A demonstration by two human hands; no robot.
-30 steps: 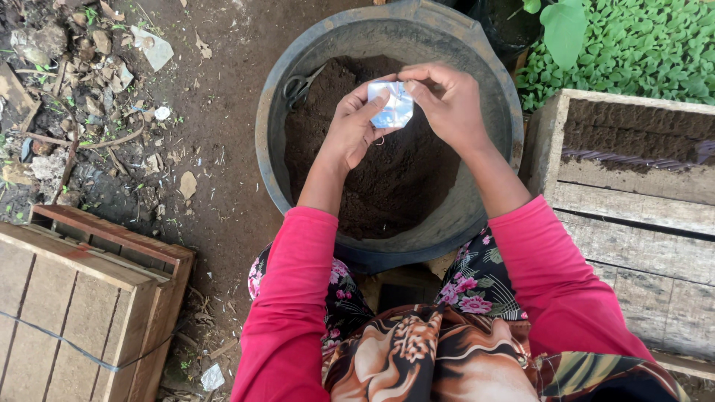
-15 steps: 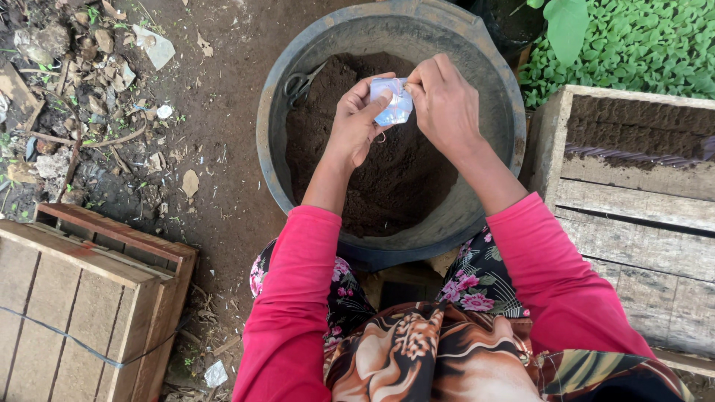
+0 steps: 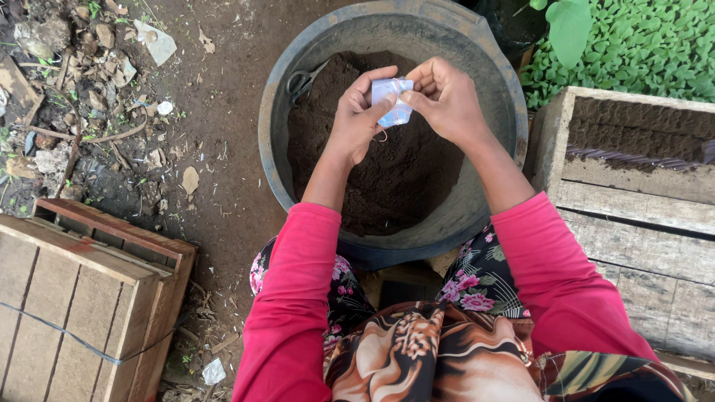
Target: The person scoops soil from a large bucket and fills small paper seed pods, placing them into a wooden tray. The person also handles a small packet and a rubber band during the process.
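Observation:
Over a large dark round tub (image 3: 491, 82) of brown soil (image 3: 395, 179), both my hands grip a small white and blue packet (image 3: 390, 100). My left hand (image 3: 356, 123) cups the packet from the left, thumb across its front. The fingertips of my right hand (image 3: 447, 100) pinch its upper right edge. A pair of scissors (image 3: 304, 80) lies on the soil at the tub's upper left, partly sunk in.
A wooden crate (image 3: 82, 298) stands at the lower left, and another wooden box (image 3: 633, 201) with soil at the right. Green seedlings (image 3: 640, 45) grow at the top right. Stones and litter cover the bare ground (image 3: 216, 149) at the left.
My right hand's fingers have shifted on the packet's top edge, from flat over it to a pinch. The packet stays at about the same place above the soil.

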